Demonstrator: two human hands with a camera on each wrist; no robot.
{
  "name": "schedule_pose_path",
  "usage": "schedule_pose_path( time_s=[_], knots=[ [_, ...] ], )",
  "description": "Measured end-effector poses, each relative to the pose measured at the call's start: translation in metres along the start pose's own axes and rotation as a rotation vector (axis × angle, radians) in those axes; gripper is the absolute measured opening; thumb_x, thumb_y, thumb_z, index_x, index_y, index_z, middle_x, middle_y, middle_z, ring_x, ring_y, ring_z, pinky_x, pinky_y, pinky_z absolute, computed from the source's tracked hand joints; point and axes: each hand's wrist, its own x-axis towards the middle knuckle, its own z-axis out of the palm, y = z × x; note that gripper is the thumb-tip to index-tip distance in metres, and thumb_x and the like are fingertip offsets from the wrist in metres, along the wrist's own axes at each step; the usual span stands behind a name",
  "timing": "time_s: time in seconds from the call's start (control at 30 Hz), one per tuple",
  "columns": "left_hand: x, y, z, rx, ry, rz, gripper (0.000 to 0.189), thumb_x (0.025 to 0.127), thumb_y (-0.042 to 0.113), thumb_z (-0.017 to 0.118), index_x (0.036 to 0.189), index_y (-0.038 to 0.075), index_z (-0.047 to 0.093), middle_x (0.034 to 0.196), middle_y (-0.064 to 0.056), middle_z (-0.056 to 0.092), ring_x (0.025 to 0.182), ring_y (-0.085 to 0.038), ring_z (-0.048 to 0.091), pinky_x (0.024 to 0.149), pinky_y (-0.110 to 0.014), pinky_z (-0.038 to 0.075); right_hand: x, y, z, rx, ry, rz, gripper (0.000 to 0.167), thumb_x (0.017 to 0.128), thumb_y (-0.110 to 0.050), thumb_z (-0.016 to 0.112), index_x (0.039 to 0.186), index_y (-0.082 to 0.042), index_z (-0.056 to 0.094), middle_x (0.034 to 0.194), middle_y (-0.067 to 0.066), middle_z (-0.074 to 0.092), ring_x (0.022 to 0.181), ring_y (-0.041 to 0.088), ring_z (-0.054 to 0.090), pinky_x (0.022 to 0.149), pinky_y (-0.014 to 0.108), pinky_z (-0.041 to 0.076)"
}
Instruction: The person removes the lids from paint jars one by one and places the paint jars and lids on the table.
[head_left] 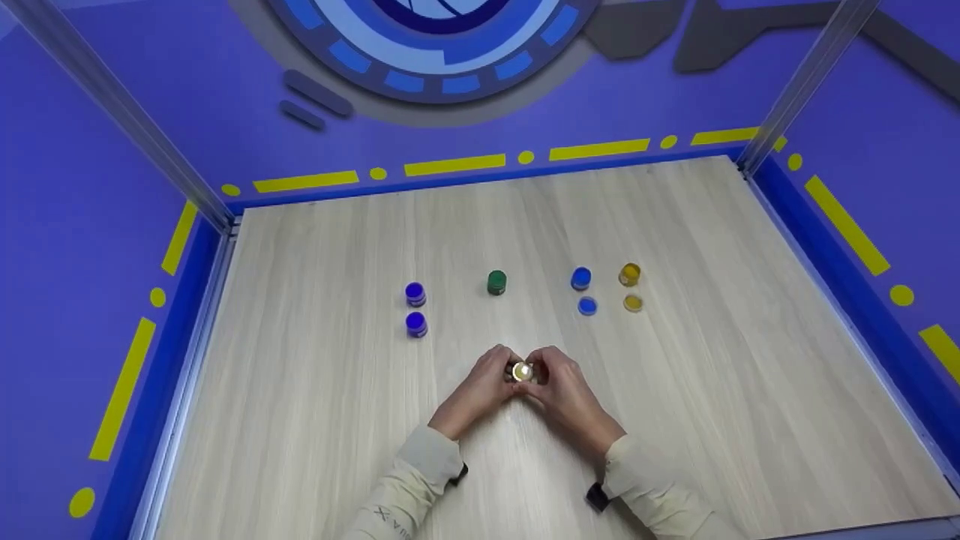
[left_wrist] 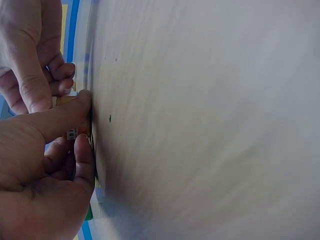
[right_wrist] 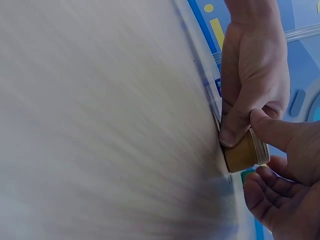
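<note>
- At the near middle of the table [head_left: 315, 420], an amber jar [right_wrist: 241, 156] sits between both hands, close to the surface; whether it touches is hard to tell.
- The left hand [head_left: 491, 379] pinches the jar's body, probably to steady it.
- The right hand [head_left: 561, 381] has its thumb and curled fingers about the lid [right_wrist: 261, 149], an arrangement that seems to leave the body to the other hand.
- Farther right, a blue lid [head_left: 587, 306] and a yellow lid [head_left: 634, 304] lie just nearer than the blue jar [head_left: 581, 278] and yellow jar [head_left: 630, 274], presumably matched by colour.
- The held jar looks small and squat, with a pale, ribbed, see-through lid and a printed label on its side.
</note>
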Motion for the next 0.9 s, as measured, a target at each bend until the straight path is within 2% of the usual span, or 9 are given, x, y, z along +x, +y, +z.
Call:
schedule_pose_path(
  time_s=[0.13, 0.3, 0.5, 0.67, 0.8, 0.9],
  knots=[
    [-0.001, 0.001, 0.0, 0.007, 0.019, 0.035, 0.029, 0.085, 0.006, 0.082, 0.106, 0.001, 0.062, 0.102, -0.007, 0.061, 0.095, -0.02, 0.056, 0.086, -0.032, 0.047, 0.002, 0.001, -0.004, 0.0, -0.044, -0.011, 0.036, 0.079, -0.018, 0.09, 0.102, -0.004, 0.067, 0.089, 0.004, 0.06, 0.08, 0.02, 0.056, 0.068, 0.028, 0.045],
    [-0.001, 0.001, 0.0, 0.001, 0.018, 0.036, 0.03, 0.085, 0.005, 0.082, 0.106, 0.0, 0.062, 0.102, -0.008, 0.061, 0.094, -0.019, 0.055, 0.086, -0.031, 0.047, 0.006, 0.004, -0.011, -0.019, -0.143, -0.045, 0.033, 0.084, -0.019, 0.087, 0.107, -0.004, 0.068, 0.097, 0.005, 0.063, 0.086, 0.016, 0.055, 0.074, 0.028, 0.047],
    [-0.001, 0.002, -0.001, 0.018, 0.026, 0.055, 0.03, 0.085, 0.004, 0.082, 0.106, -0.002, 0.061, 0.101, -0.01, 0.06, 0.092, -0.018, 0.053, 0.083, -0.032, 0.047, 0.015, 0.012, -0.021, -0.012, -0.277, -0.154, 0.029, 0.089, -0.014, 0.082, 0.114, -0.003, 0.07, 0.106, 0.008, 0.065, 0.09, 0.013, 0.056, 0.077, 0.028, 0.05],
    [-0.001, 0.001, -0.001, 0.017, 0.012, 0.033, 0.029, 0.087, 0.008, 0.082, 0.106, 0.002, 0.061, 0.099, -0.005, 0.059, 0.09, -0.014, 0.051, 0.081, -0.029, 0.046, 0.02, 0.015, -0.026, -0.003, -0.363, -0.224, 0.031, 0.092, -0.006, 0.077, 0.122, -0.005, 0.071, 0.113, 0.003, 0.065, 0.096, 0.013, 0.059, 0.082, 0.03, 0.052],
    [0.0, 0.001, -0.001, 0.021, 0.002, 0.016, 0.029, 0.087, 0.009, 0.082, 0.105, 0.004, 0.061, 0.097, -0.003, 0.058, 0.088, -0.012, 0.049, 0.08, -0.028, 0.045, 0.019, 0.016, -0.026, -0.01, -0.374, -0.261, 0.039, 0.091, -0.003, 0.075, 0.13, -0.006, 0.068, 0.117, 0.002, 0.063, 0.1, 0.014, 0.059, 0.086, 0.033, 0.052],
    [0.0, 0.001, -0.001, 0.024, 0.007, 0.017, 0.028, 0.087, 0.007, 0.082, 0.104, 0.003, 0.06, 0.098, -0.004, 0.059, 0.09, -0.015, 0.051, 0.082, -0.03, 0.046, 0.015, 0.018, -0.023, 0.006, -0.335, -0.234, 0.048, 0.089, -0.009, 0.08, 0.134, -0.006, 0.064, 0.12, 0.004, 0.062, 0.101, 0.017, 0.058, 0.088, 0.035, 0.05]
  ],
)
